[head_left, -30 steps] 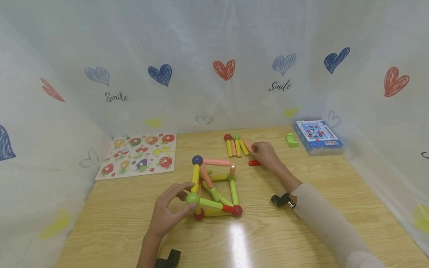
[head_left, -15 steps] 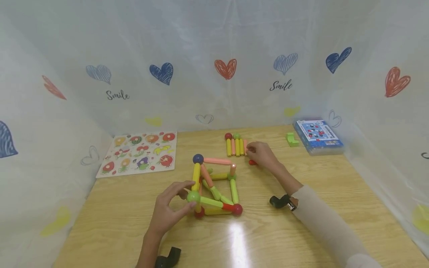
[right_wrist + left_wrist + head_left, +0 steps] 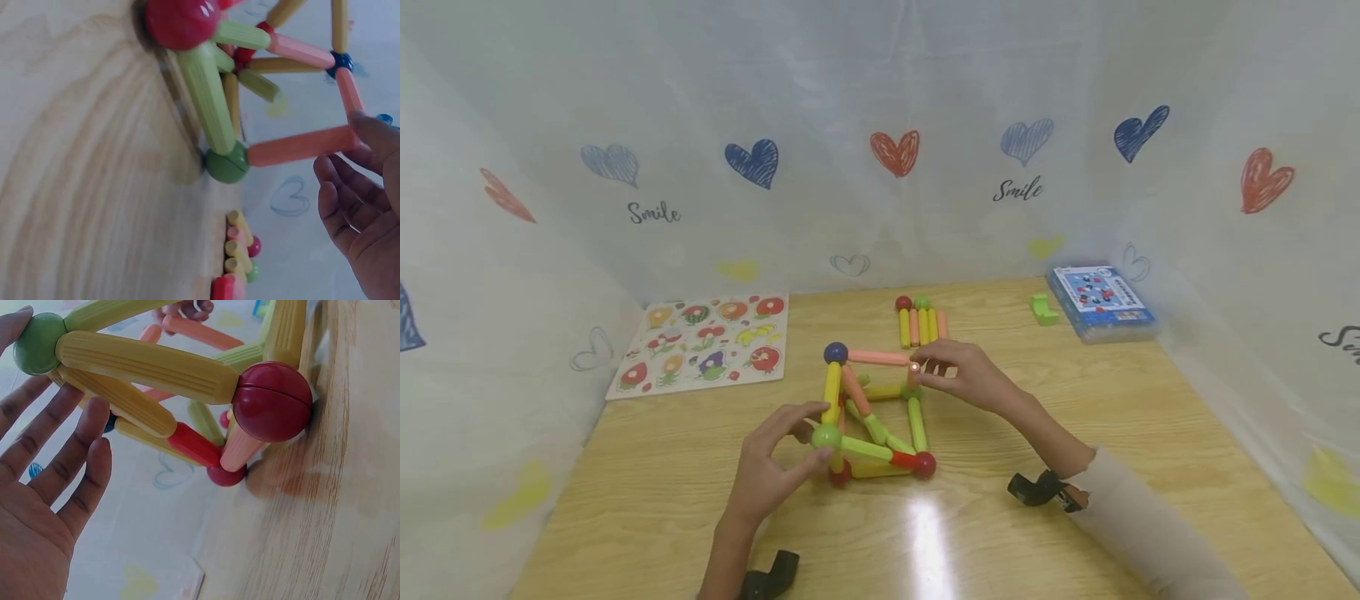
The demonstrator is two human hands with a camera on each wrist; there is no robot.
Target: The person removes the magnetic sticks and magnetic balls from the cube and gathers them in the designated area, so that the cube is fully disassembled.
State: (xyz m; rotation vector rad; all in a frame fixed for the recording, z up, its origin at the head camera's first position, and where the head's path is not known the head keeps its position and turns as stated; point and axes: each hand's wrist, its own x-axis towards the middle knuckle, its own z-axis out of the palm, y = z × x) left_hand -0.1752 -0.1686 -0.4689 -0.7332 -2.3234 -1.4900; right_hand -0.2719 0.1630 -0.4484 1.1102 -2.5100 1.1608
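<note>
- Where the wooden table (image 3: 647, 483) runs out to the left of the stick-and-ball frame (image 3: 874, 429), a fruit-picture board (image 3: 700, 342) lies flat, set farther back than the frame's near side.
- Just left of the frame is the left hand (image 3: 767, 471), its thumb and a fingertip pinching the light-green ball (image 3: 827, 437) at the frame's near upper-left corner; the remaining fingers are loosely extended.
- The frame itself stands on the table between the two hands, with a blue ball (image 3: 836, 354) at its far upper-left corner and a red ball (image 3: 925, 465) at its near lower-right corner.
- Behind the frame, toward its right side, loose yellow, pink and orange sticks (image 3: 913, 327) lie in a row; a red stick (image 3: 222, 289) lies near them.
- At the frame's far upper-right corner, the right hand (image 3: 966, 375) pinches the top of an orange upright stick (image 3: 306, 145) between thumb and fingers, the other fingers loosely bent.
- Behind and right of the frame sits a small green block (image 3: 1043, 310), then a blue box (image 3: 1105, 304) farthest right.
</note>
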